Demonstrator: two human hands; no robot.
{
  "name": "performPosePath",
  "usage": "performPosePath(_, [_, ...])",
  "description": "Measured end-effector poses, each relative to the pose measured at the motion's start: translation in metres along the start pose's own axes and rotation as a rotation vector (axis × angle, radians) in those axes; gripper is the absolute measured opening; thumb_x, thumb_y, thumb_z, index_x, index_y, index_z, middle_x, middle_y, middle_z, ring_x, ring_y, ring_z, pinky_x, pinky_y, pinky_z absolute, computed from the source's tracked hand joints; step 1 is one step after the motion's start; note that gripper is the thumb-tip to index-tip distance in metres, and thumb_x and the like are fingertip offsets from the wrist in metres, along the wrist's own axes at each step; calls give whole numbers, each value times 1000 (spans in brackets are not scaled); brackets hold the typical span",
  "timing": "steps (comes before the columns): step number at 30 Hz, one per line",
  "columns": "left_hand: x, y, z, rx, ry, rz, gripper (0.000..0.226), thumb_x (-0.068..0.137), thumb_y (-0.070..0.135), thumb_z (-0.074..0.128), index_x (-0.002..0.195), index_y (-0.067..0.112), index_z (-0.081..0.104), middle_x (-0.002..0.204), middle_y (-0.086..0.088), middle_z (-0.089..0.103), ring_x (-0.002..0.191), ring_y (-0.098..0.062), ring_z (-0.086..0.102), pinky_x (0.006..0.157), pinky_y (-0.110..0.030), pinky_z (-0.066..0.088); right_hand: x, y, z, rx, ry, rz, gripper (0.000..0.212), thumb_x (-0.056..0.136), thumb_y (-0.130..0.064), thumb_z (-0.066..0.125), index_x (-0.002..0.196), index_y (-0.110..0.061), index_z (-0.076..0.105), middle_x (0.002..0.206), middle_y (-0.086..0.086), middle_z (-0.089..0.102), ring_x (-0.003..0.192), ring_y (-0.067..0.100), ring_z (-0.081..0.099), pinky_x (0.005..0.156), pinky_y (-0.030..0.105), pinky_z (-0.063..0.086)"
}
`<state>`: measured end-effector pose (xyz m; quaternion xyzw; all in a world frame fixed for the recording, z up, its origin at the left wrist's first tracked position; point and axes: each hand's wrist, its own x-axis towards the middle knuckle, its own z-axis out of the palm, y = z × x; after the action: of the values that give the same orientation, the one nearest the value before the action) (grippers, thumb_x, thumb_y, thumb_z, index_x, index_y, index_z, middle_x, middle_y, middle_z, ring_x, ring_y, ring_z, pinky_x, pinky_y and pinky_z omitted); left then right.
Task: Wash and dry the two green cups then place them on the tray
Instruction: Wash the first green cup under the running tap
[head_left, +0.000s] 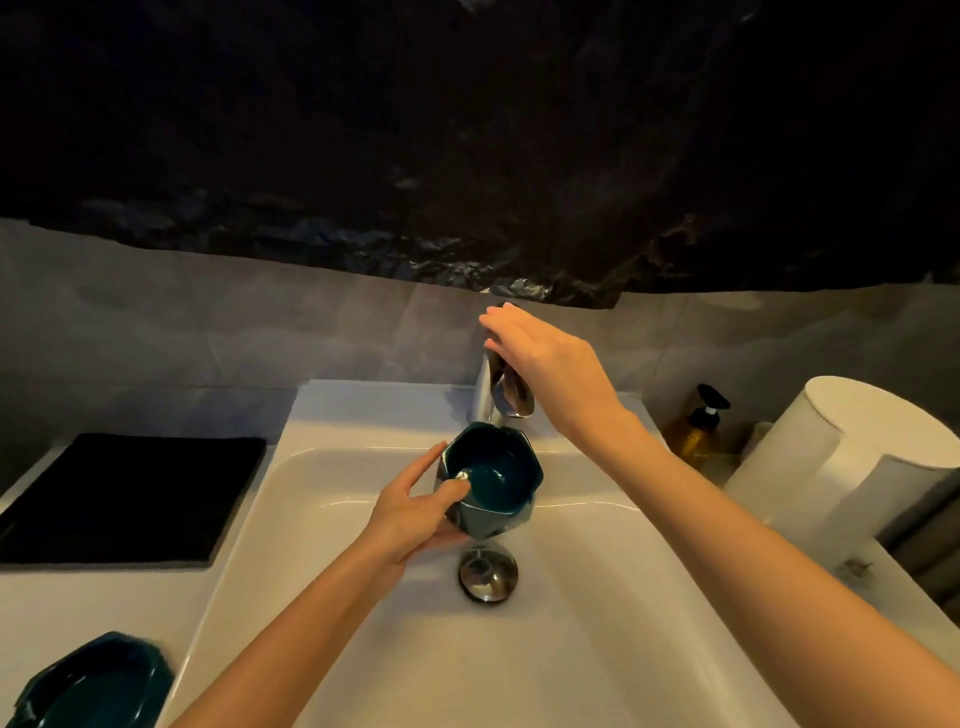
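My left hand (415, 512) grips a dark green faceted cup (498, 478) over the white sink (597, 597), thumb hooked inside its rim. The cup sits tilted just under the chrome faucet (491, 395) spout. My right hand (545, 358) rests flat on top of the faucet handle, fingers extended. A second dark green piece, cup or dish, (98, 686) sits on the counter at the bottom left corner, partly cut off by the frame. I cannot tell whether water is running.
A black mat or tray (124, 499) lies on the counter left of the sink. The drain plug (487, 571) sits below the cup. At right stand an amber pump bottle (698, 426) and a white cylindrical container (852, 457). Black plastic sheeting covers the wall above.
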<state>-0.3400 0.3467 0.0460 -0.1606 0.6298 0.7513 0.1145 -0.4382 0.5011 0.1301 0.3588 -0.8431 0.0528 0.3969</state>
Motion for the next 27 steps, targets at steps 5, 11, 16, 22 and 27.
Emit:
performPosePath(5, [18,-4,7,-30,-55,71,41,84,15,68,111,44,56,135,-10,50,112,-38,57,69,-42,60,9,1,0,41,28,33,29,93,-23,50,114,-8,64,110,7,69,93,28,69,62,40,58])
performPosePath(11, [26,-7,8,-55,-108,140,46,84,14,67,125,32,56,125,-14,58,102,-38,63,70,-44,59,22,9,-2,-3,-20,74,29,101,-29,44,119,-14,61,112,6,70,95,31,66,75,45,53])
performPosePath(16, [27,-13,4,-42,-132,157,40,88,13,62,125,27,56,122,-14,59,101,-34,64,65,-41,60,23,8,-10,121,-31,145,33,101,-29,44,123,-11,61,112,7,70,98,28,65,81,41,51])
performPosePath(22, [28,-22,-2,70,-152,133,20,94,17,53,111,24,62,119,-10,59,110,-29,59,66,-38,60,-29,-12,-12,542,185,370,40,100,-28,48,137,-14,48,134,0,55,119,10,52,102,25,43])
performPosePath(27, [18,-24,-2,160,-120,168,24,94,16,54,116,23,61,110,-9,65,99,-23,64,72,-40,59,-105,-36,-13,476,93,415,17,94,-8,48,94,-15,64,92,0,64,85,12,58,80,34,50])
